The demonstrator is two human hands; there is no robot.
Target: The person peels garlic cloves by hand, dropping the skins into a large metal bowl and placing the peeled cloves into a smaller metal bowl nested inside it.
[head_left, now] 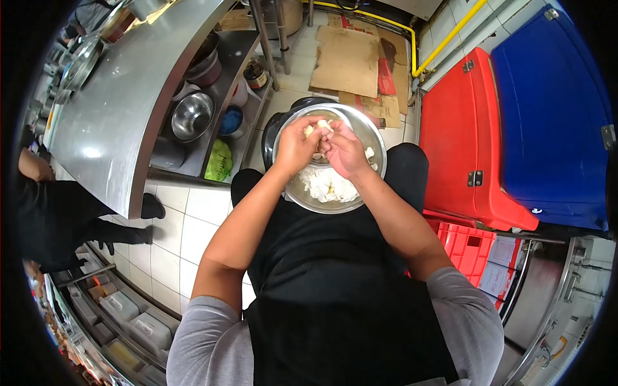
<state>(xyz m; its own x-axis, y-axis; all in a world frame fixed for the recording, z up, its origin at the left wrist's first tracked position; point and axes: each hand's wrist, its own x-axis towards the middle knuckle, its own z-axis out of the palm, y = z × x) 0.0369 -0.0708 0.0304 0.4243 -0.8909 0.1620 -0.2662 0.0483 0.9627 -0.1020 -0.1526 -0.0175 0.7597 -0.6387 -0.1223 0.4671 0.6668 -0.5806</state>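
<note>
A wide steel bowl (380, 136) rests at my lap between my knees, with a smaller round container inside its upper part. White, flaky pieces (328, 184) lie in the lower part of the bowl. Above the bowl my left hand (300, 145) and my right hand (345, 149) meet, fingers bent and pressed together. Between their fingertips is a small pale piece (325, 125), which both hands pinch. More pale bits show beside the left fingers. What the piece is cannot be made out.
At left stands a steel table (109, 122) with bowls on its lower shelf. A person in black (58, 219) is at far left. Flattened cardboard (347, 61) lies ahead. Red (454, 128) and blue (553, 116) lids and a red crate (460, 248) are at right.
</note>
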